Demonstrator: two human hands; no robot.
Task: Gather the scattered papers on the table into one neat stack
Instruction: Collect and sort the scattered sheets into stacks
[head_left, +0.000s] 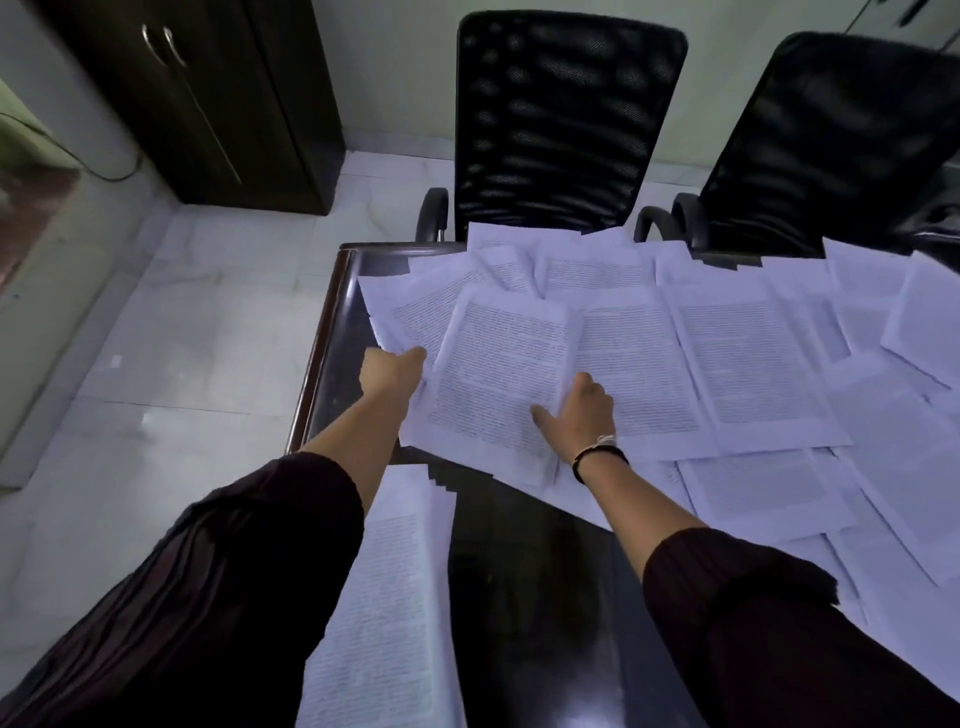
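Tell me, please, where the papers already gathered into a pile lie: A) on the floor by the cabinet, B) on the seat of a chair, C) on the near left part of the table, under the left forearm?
C: the pile of papers rests on the dark table near its left edge.

**Free room and obstacles around the table top**

Bare dark table (524, 582) surface shows as a band running from the near edge toward the left corner, between the near stack of papers (384, 613) at the left and the scattered papers (727, 374) covering the far and right parts. A narrow bare strip also lies along the raised left rim. The left hand (392, 366) and right hand (576, 410), with both forearms, occupy the approach to the middle sheets. Beyond the far edge two mesh chairs (561, 119) stand close against the table, their armrests just beside the overhanging sheets. Open tiled floor (171, 338) lies left, bounded by a dark cabinet (218, 98).
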